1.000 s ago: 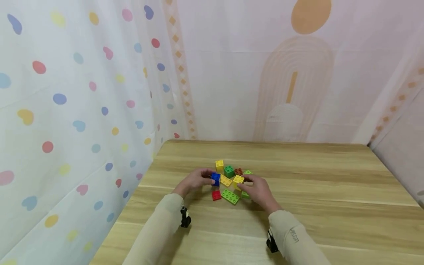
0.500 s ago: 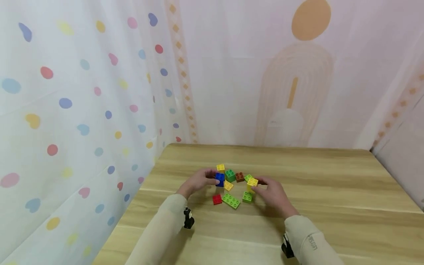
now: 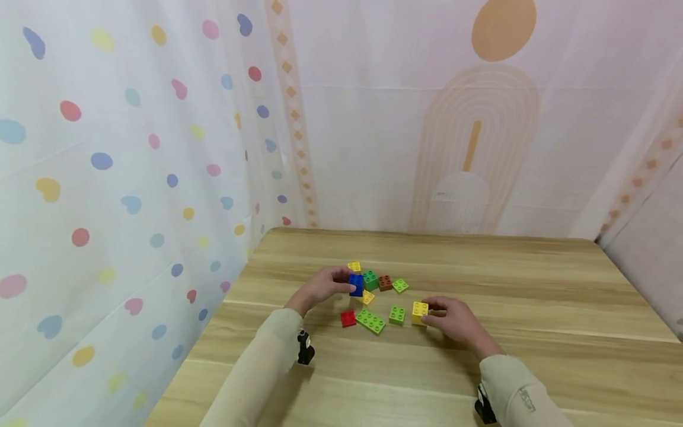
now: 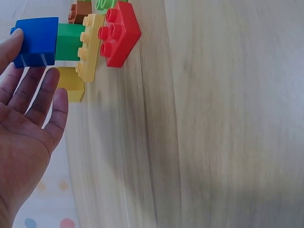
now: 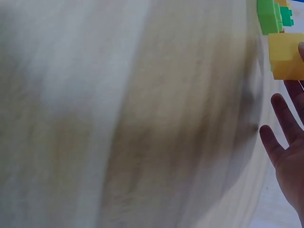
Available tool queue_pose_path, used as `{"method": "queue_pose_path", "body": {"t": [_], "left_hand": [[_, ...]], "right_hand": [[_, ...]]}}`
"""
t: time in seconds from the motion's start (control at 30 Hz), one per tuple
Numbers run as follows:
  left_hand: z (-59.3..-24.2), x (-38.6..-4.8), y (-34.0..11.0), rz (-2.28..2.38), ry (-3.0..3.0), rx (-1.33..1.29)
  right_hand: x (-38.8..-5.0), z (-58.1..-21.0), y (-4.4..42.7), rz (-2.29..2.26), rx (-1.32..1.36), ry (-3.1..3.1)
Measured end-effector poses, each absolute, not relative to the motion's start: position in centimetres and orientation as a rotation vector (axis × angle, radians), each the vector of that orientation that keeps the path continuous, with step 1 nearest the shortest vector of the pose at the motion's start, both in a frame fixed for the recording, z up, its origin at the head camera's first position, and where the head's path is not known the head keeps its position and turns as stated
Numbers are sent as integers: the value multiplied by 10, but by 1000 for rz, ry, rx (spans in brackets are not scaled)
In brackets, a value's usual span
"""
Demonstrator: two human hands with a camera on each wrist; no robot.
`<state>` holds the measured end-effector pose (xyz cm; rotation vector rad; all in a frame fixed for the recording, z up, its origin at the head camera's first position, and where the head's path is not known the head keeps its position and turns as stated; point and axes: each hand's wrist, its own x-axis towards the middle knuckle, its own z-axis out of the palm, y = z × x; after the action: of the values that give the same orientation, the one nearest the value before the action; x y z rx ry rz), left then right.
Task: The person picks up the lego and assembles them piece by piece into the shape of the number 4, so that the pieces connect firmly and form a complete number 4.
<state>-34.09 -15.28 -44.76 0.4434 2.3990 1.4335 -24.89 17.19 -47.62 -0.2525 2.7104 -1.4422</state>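
My left hand (image 3: 323,286) pinches a blue toy building brick (image 3: 356,285) between thumb and fingers, held up over the left end of a group of bricks. In the left wrist view the blue brick (image 4: 37,42) sits under the thumb, with the other fingers spread below. To the right, my right hand (image 3: 455,318) pinches a yellow brick (image 3: 420,312) by its right side, next to a small light green brick (image 3: 397,315). The right wrist view has this yellow brick (image 5: 286,56) at its right edge. A flat orange-yellow brick (image 3: 367,298) is partly hidden behind the blue one.
On the wooden table (image 3: 533,308) lie a red brick (image 3: 348,318), a long light green brick (image 3: 370,321), a dark green brick (image 3: 370,280), a brown brick (image 3: 385,283), a flat light green brick (image 3: 400,286) and another yellow brick (image 3: 354,267). Patterned curtains (image 3: 363,118) hang behind.
My right hand has carried the yellow brick to the right and nearer, away from the group. My left hand, still holding the blue brick, has shifted slightly right.
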Motion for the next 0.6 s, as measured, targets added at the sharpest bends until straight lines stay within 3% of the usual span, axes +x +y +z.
{"method": "queue_pose_path", "body": {"t": [0.6], "left_hand": [[-437,-335,-117,1513,2354,529]], "right_hand": [[-245,-490,168,-1387,-292,2742]]}}
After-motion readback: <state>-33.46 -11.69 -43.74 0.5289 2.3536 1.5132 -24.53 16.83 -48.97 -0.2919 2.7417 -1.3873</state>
